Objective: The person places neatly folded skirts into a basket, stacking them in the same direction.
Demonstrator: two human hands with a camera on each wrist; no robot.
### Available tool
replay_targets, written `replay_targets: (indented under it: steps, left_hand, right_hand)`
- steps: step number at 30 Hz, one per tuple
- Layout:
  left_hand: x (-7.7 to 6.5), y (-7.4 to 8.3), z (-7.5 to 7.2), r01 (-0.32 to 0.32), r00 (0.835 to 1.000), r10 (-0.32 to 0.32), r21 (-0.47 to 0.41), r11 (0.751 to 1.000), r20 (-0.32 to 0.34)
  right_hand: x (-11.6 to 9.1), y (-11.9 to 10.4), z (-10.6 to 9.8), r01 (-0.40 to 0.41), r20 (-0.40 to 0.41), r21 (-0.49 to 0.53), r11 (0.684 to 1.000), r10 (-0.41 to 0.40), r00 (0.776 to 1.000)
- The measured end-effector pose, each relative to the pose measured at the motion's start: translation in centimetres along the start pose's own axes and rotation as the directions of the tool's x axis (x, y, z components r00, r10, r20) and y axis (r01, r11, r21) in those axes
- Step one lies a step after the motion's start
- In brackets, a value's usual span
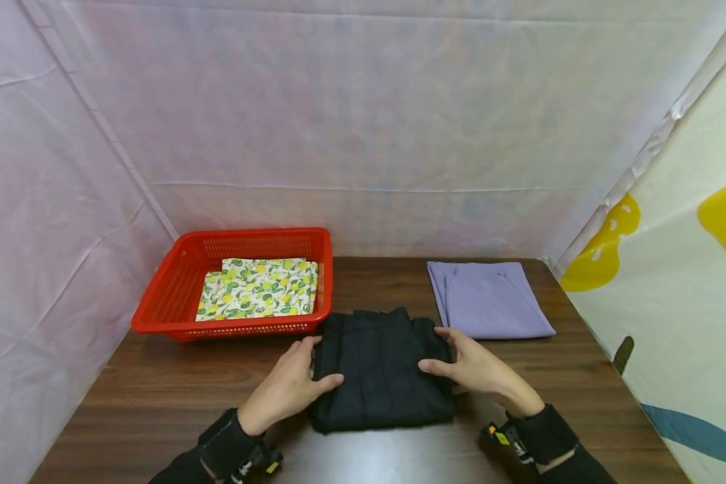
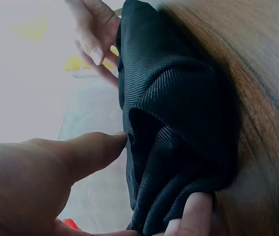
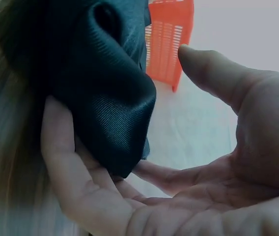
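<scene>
On the near surface (image 1: 218, 376), one black cloth (image 1: 384, 376) is gripped at its left side by the left hand (image 1: 287, 386) and cupped at its right by the curled right hand (image 1: 474, 366); its folding seems nearly done, with uneven edges perhaps left to be squared. Beyond, one folded lavender cloth (image 1: 490, 299) is seen, and lemon-patterned fabric (image 1: 263, 292), pieces uncountable, is held in one red basket (image 1: 230, 328).

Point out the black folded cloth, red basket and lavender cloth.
Black folded cloth (image 1: 382, 376), head view: middle of top.
Red plastic basket (image 1: 232, 329), head view: front wall.
Lavender folded cloth (image 1: 490, 302), head view: top face.
</scene>
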State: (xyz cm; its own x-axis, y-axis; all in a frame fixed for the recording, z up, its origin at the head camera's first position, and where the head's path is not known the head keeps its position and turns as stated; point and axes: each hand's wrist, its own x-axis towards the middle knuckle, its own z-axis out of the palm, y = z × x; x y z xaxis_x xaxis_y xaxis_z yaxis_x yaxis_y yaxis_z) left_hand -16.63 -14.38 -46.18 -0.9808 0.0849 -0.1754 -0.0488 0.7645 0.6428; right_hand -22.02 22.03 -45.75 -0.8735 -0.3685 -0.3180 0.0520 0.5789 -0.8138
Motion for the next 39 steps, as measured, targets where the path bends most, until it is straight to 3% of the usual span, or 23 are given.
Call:
replay_targets:
  steps: [8, 14, 19, 28, 39]
  left_hand:
    - [0.3, -0.2, 0.3, 0.005, 1.000, -0.004, -0.060, 0.998, 0.015]
    - [0.5, -0.2, 0.4, -0.003, 0.999, 0.006, -0.088, 0.996, 0.036]
    - [0.4, -0.1, 0.7, -0.013, 0.998, 0.020, -0.125, 0.992, 0.052]
    - [0.7, 0.4, 1.4, 0.017, 0.994, 0.000, -0.151, 0.988, 0.111]
    - [0.9, 0.3, 1.6, 0.019, 0.994, -0.001, -0.170, 0.985, 0.109]
  right_hand:
    - [0.7, -0.1, 0.5, -0.009, 0.000, -0.033, 0.999, 0.009, 1.000]
    - [0.9, 0.1, 0.9, -0.025, 0.007, 0.076, 0.997, 0.025, 1.000]
    - [1.2, -0.1, 1.3, -0.017, 0.057, 0.156, 0.988, 0.008, 0.998]
    - [1.8, 0.1, 2.3, 0.013, 0.186, 0.342, 0.940, -0.081, 0.979]
    - [1.9, 0.3, 2.6, 0.029, 0.165, 0.356, 0.934, -0.093, 0.982]
